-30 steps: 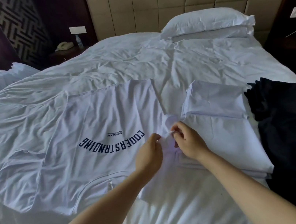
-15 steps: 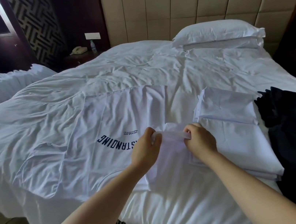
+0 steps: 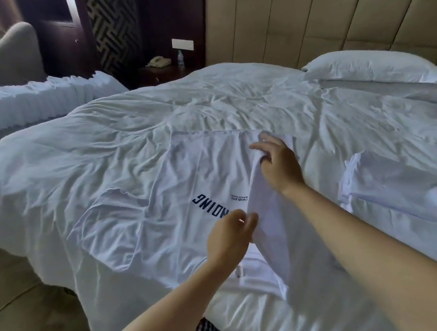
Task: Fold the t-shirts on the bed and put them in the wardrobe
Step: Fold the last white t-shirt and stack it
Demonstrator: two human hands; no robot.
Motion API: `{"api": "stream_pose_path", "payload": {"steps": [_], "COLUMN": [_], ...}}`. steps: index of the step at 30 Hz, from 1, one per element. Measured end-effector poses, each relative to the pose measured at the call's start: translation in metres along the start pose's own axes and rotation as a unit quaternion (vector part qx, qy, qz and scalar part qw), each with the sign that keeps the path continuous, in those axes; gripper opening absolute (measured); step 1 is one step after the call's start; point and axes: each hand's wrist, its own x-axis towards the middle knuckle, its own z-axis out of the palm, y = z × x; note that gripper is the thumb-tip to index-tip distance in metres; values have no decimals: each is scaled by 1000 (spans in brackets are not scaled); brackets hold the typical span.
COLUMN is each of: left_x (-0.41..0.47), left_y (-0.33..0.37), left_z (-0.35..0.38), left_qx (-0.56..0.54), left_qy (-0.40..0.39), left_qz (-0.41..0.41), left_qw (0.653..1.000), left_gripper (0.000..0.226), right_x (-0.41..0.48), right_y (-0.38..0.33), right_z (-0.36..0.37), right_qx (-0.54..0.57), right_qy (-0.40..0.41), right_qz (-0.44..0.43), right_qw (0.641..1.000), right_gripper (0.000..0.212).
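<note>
t-shirt (image 3: pixel 162 216) flat on bed (image 3: pixel 95 144) | left hand (image 3: pixel 232 237), right hand (image 3: pixel 279 164) both pinching its folded-over side

Both bare forearms reach forward. The left hand (image 3: pixel 231 237) pinches a fold of the t-shirt (image 3: pixel 179 216) nearer the body. The right hand (image 3: pixel 279 163), farther out, holds the same fold, fingers loosely spread.

White printed t-shirt (image 3: pixel 150 226) lies flat on the bed (image 3: pixel 69 159), one side folded inward.
</note>
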Motion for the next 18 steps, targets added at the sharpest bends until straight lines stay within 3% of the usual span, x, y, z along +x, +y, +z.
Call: {"api": "stream_pose_path", "payload": {"steps": [5, 9, 18], "left_x": [4, 3, -10], "left_y": [-54, -112, -213], "left_z": [-61, -111, -145], "left_qx": [-74, -108, -165], "left_qy": [87, 145, 90], "left_qz": [-39, -74, -193], "left_qw": [993, 981, 963], "left_gripper": [39, 45, 42], "right_x": [28, 28, -12], "right_y": [-85, -141, -176], "right_z": [104, 191, 321], "right_qx": [9, -3, -93], "right_qy": [-97, -157, -357], "right_qz": [-156, -223, -245], "right_qw": [983, 962, 896], "right_gripper": [44, 40, 38]}}
